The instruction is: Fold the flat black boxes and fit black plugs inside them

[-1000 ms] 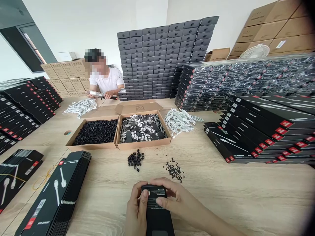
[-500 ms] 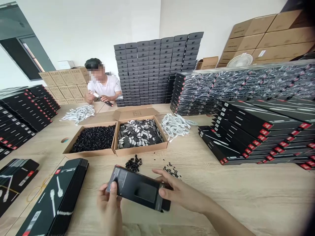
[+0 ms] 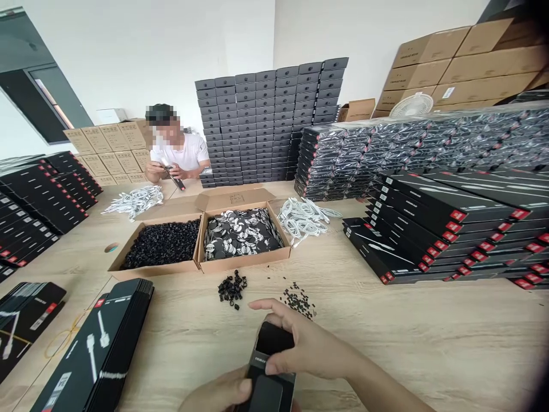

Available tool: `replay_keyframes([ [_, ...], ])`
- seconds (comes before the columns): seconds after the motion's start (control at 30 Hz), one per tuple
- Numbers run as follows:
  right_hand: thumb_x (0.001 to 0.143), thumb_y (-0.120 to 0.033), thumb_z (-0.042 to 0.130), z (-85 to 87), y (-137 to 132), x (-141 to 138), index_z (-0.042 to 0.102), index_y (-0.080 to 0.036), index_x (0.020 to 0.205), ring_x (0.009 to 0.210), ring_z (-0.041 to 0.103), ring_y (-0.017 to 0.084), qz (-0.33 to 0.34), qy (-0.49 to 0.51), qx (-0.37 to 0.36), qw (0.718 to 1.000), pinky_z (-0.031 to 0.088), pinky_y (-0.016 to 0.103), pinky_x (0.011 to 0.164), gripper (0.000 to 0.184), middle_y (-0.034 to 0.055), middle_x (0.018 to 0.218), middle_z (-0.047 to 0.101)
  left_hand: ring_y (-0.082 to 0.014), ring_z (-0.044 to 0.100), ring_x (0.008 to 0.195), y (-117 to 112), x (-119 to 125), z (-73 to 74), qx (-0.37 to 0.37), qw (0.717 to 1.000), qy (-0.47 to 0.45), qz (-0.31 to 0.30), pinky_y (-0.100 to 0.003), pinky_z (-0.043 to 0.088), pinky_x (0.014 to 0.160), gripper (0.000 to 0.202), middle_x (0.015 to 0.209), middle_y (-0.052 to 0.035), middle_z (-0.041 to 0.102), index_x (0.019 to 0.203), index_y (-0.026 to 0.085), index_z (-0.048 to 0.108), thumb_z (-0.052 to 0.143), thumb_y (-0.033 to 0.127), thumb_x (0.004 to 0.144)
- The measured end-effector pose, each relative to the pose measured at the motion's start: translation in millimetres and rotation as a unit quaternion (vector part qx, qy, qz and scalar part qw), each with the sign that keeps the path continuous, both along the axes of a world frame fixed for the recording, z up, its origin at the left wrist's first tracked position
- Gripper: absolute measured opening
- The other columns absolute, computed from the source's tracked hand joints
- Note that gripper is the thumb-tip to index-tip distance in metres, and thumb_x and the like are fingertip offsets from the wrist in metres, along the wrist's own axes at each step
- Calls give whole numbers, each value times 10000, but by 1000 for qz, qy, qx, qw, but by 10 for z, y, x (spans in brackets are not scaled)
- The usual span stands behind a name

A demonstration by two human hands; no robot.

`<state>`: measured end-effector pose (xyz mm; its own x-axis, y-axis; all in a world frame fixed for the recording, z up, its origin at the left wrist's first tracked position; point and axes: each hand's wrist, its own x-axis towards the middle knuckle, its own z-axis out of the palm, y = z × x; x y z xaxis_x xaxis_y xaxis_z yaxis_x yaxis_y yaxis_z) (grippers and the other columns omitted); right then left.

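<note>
A black rectangular retail box (image 3: 270, 366) with a window cut-out stands almost lengthwise at the bottom centre, its lower end cut off by the frame. My right hand (image 3: 304, 339) grips its upper part from the right, fingers across the top. My left hand (image 3: 218, 390) holds it from below, at the frame's bottom edge. A small heap of black plastic pieces (image 3: 232, 289) lies just beyond the box. A looser scatter of similar pieces (image 3: 298, 301) lies beyond my right fingers.
Two open cardboard trays hold black pieces (image 3: 162, 244) and printed black-and-white discs (image 3: 240, 233). White cable bundles (image 3: 302, 220) lie beside them. Stacked flat black boxes (image 3: 98, 343) are on the left. A seated co-worker (image 3: 174, 154) handles a box opposite.
The black box has turned from lying crosswise to pointing lengthwise away from me. My left hand has moved down beneath it, and my right hand now wraps over its top.
</note>
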<state>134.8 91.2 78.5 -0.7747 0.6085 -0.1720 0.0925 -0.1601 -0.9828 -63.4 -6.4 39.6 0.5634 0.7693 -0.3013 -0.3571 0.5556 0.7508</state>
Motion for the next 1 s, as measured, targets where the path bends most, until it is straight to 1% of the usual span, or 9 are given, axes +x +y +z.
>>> replay_keyframes([
  [0.17,834,-496,665,-130,-32,31,590,-230,1111,902,579,183,-108,21,-35,993,430,313,786,392,24,965,618,-343,573,1220,75,119,-61,-18,992,8,122,-466,374,1078,627,1197,-131,709,1268,174,622,729,487,735],
  [0.3,777,-477,736,-213,-64,21,607,-229,1031,898,602,183,-128,45,-131,982,430,292,775,378,22,1000,661,-350,552,1247,53,127,-109,-37,992,11,118,-482,355,1099,617,1265,-128,675,1286,169,613,726,461,754],
  [0.43,697,-427,806,-313,-95,-50,599,-224,960,769,614,154,-176,93,-253,947,428,265,721,392,-12,876,665,-329,524,1285,65,148,-144,-37,989,-7,141,-468,310,1140,576,1252,-119,685,1268,169,630,718,446,770],
  [0.53,715,-443,777,-388,-102,-77,577,-230,999,772,611,166,-190,88,-270,940,441,289,738,407,-5,863,650,-322,500,1310,78,174,-234,-40,987,-27,153,-470,294,1153,585,1279,-109,670,1269,197,632,728,464,757],
  [0.6,767,-464,725,-420,-92,-66,551,-242,1028,805,595,182,-202,55,-172,963,445,309,749,384,4,874,629,-320,491,1319,86,179,-326,-48,986,-20,161,-470,287,1159,585,1273,-100,675,1249,212,649,737,489,741],
  [0.7,790,-404,709,-428,-66,-18,576,-246,923,919,556,221,-224,-44,118,967,436,369,844,246,27,931,587,-322,505,1307,94,175,-458,-71,981,10,182,-480,275,1164,601,1206,-104,712,1223,209,666,741,528,720],
  [0.83,849,-280,648,-388,-60,26,635,-260,837,1008,535,269,-183,-170,406,879,403,447,896,27,65,1027,607,-331,554,1255,89,178,-489,-64,976,20,206,-465,310,1147,544,1174,-106,721,1158,205,705,737,528,721],
  [0.93,929,-229,533,-355,-79,10,632,-267,917,939,581,234,-139,-183,514,826,368,469,942,108,65,1019,657,-324,572,1233,84,192,-412,-55,979,-5,194,-449,344,1126,503,1166,-92,723,1158,223,706,727,503,741],
  [1.0,954,-181,464,-344,-77,6,619,-266,945,930,603,210,-107,-178,545,812,310,484,1011,177,58,1031,675,-307,559,1250,85,200,-356,-50,980,-13,192,-450,306,1149,517,1186,-91,716,1185,215,689,744,471,739],
])
